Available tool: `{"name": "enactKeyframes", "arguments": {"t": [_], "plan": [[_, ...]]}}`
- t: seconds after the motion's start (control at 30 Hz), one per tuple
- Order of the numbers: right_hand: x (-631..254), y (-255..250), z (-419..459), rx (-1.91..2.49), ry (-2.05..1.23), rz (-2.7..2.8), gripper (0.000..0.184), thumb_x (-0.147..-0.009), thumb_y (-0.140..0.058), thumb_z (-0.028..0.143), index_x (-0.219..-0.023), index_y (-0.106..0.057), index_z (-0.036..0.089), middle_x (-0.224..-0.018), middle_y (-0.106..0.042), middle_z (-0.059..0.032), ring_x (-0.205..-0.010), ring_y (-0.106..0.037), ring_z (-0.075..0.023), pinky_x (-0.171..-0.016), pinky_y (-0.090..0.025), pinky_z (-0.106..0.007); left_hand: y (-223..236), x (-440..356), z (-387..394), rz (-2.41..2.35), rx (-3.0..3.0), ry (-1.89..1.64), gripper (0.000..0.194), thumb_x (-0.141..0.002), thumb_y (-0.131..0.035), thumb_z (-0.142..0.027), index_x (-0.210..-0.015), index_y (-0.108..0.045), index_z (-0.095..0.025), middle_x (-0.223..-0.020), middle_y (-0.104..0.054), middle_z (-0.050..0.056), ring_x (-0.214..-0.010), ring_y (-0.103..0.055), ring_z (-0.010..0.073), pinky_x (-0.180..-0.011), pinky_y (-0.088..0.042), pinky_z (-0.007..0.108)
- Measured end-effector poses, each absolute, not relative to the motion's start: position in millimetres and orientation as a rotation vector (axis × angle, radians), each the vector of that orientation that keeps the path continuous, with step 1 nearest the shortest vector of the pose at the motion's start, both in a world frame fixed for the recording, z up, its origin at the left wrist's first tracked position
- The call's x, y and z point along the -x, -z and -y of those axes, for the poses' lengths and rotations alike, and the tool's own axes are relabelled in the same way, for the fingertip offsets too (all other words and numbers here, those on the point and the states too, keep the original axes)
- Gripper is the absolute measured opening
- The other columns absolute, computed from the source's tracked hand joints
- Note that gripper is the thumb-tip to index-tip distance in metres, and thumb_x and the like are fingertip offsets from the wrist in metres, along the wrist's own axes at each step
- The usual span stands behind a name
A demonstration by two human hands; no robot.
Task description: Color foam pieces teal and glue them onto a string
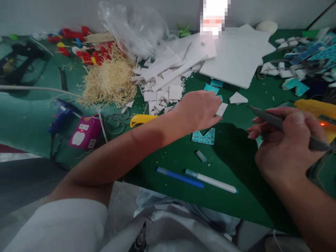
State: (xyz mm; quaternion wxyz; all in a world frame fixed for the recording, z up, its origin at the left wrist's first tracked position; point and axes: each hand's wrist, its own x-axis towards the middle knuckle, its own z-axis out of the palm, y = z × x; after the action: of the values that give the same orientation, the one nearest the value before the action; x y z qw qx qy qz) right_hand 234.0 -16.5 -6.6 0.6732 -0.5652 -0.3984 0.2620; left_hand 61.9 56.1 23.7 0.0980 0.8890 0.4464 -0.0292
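My right hand (291,140) is closed around a grey pen-like tool (273,119), its dark narrow tip pointing left above the table. My left hand (201,108) is palm down, fingers bent toward the table and largely hidden by the back of the hand. At its fingertips is a small white flat piece (223,109); whether it is gripped does not show. Small blue pieces (211,88) lie just beyond that hand. Nearer me is a notched, spotted turquoise piece (203,137). A white angular piece (238,98) lies between the hands.
White scraps (168,94), a straw pile (110,80) and white boards (233,56) cover the back. At left are a blue glue gun (64,113) and a purple power adapter (86,131). A blue pen (181,177) and white pen (215,182) lie near the front edge.
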Motion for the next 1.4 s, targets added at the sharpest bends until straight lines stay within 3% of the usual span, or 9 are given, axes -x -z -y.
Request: {"name": "enactKeyframes", "arguments": {"t": [0.1, 0.23, 0.43, 0.7, 0.87, 1.0, 1.17, 1.4], "plan": [[-234, 6, 15, 1.288, -0.583, 0.891, 0.032, -0.07, -0.077, 0.051, -0.066, -0.063, 0.022, -0.061, -0.063, 0.0005, -0.039, -0.052, -0.0132, -0.033, -0.038, -0.029, -34, -62, -45, -1.277, -2.651, 0.188, 0.042, -0.099, -0.066, -0.054, -0.118, -0.07, -0.017, -0.106, -0.072, 0.011, -0.103, -0.07, 0.029, -0.076, -0.047, 0.034], [-236, 9, 16, 1.268, -0.611, 0.92, 0.031, -0.075, -0.076, 0.049, -0.07, -0.065, 0.021, -0.066, -0.065, -0.0002, -0.044, -0.056, -0.0133, -0.035, -0.039, -0.029, -49, -44, -26, -1.338, -2.631, 0.468, 0.045, -0.092, -0.073, -0.056, -0.118, -0.067, -0.02, -0.11, -0.072, 0.009, -0.105, -0.07, 0.0296, -0.079, -0.049, 0.034], [-237, 14, 18, 1.209, -0.627, 0.963, 0.028, -0.081, -0.072, 0.046, -0.072, -0.067, 0.021, -0.072, -0.066, 0.0, -0.049, -0.059, -0.0126, -0.037, -0.042, -0.028, -49, -32, -12, -1.311, -2.577, 0.764, 0.036, -0.093, -0.073, -0.045, -0.117, -0.066, -0.02, -0.113, -0.073, 0.011, -0.105, -0.072, 0.0315, -0.077, -0.05, 0.036], [-236, 12, 18, 1.181, -0.555, 0.908, 0.027, -0.078, -0.073, 0.047, -0.071, -0.068, 0.021, -0.064, -0.062, 0.0019, -0.047, -0.058, -0.0121, -0.036, -0.04, -0.028, -34, -58, -22, -1.124, -2.642, 0.406, 0.03, -0.102, -0.063, -0.037, -0.124, -0.065, -0.017, -0.116, -0.072, 0.011, -0.107, -0.072, 0.0273, -0.071, -0.045, 0.033], [-234, 9, 18, 1.121, -0.409, 0.758, 0.024, -0.073, -0.075, 0.049, -0.071, -0.074, 0.025, -0.069, -0.063, 0.0005, -0.049, -0.057, -0.0126, -0.035, -0.035, -0.029, -15, -85, -46, -1.227, -2.615, 0.005, 0.056, -0.098, -0.062, -0.064, -0.126, -0.066, -0.016, -0.113, -0.073, 0.012, -0.108, -0.07, 0.0307, -0.076, -0.047, 0.035], [-233, 8, 16, 1.16, -0.486, 0.802, 0.021, -0.072, -0.075, 0.043, -0.067, -0.07, 0.023, -0.061, -0.062, -0.0001, -0.045, -0.054, -0.0136, -0.035, -0.036, -0.03, -7, -82, -64, -1.45, -2.519, -0.134, 0.039, -0.104, -0.059, -0.047, -0.128, -0.066, -0.017, -0.118, -0.071, 0.011, -0.107, -0.07, 0.0282, -0.079, -0.05, 0.035], [-235, 11, 14, 1.182, -0.533, 0.889, 0.023, -0.073, -0.073, 0.043, -0.068, -0.066, 0.022, -0.061, -0.062, 0.002, -0.042, -0.053, -0.0127, -0.033, -0.037, -0.028, -4, -74, -73, -1.578, -2.495, -0.116, 0.028, -0.1, -0.057, -0.021, -0.125, -0.069, -0.017, -0.132, -0.066, 0.012, -0.104, -0.07, 0.0272, -0.073, -0.05, 0.034], [-237, 7, 19, 1.23, -0.613, 0.969, 0.026, -0.075, -0.077, 0.045, -0.068, -0.067, 0.023, -0.059, -0.065, 0.0024, -0.041, -0.055, -0.0138, -0.034, -0.04, -0.028, -17, -54, -61, -1.504, -2.552, 0.093, 0.029, -0.101, -0.056, -0.017, -0.127, -0.069, -0.016, -0.126, -0.068, 0.013, -0.103, -0.07, 0.0278, -0.069, -0.045, 0.034]]}}
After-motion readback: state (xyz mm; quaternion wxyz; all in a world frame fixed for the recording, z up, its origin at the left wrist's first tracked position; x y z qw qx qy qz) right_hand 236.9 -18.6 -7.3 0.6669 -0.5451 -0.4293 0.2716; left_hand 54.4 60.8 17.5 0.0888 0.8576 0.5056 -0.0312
